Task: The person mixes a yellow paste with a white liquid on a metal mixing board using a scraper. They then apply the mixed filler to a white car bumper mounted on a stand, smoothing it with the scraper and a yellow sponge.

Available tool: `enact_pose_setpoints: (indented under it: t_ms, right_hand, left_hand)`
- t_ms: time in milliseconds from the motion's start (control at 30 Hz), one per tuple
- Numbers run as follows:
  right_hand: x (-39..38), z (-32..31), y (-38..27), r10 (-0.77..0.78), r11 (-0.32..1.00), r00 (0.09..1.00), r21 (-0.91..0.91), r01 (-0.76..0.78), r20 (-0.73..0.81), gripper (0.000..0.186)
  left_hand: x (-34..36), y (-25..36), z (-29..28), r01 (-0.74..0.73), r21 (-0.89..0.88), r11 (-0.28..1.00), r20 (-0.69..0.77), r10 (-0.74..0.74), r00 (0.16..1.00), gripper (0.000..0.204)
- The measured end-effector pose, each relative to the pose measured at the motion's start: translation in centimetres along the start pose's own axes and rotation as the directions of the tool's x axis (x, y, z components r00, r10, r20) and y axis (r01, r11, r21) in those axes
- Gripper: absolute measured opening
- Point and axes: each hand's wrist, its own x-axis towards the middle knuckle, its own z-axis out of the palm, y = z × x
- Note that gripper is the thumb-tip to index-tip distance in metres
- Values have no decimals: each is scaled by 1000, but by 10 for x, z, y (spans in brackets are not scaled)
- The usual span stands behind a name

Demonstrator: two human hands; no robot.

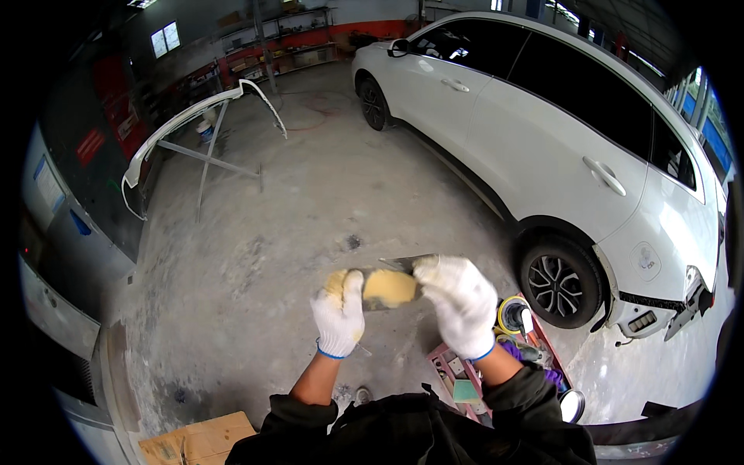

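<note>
Gray plate (pixel 377 303) in curled left hand (pixel 341 310)

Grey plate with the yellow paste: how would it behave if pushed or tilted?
Plate is probably stiff: no obvious sag beyond the left hand. Likely light enough to handle easily, since it's held up clear of the floor. The yellow paste may cling rather than run: a broad smear, no drips visible.
</note>
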Motion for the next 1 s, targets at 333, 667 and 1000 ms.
enact_pose_setpoints:
  t_ms: [333, 667, 1000]
  right_hand:
    - [-12, -23, 47, 541, 458, 780, 667, -588, 316, 19]
    - [-17, 12, 52, 817, 416, 574, 638, -648, 50, 22]
    - [-24, 43, 35, 900, 263, 431, 701, -662, 69, 21]
  left_hand:
    - [7, 19, 1, 50, -181, 982, 58, -40, 998, 24]
    - [-3, 19, 23, 52, -212, 976, -66, -67, 996, 26]
    - [-46, 15, 38, 21, 37, 999, 117, -25, 993, 27]
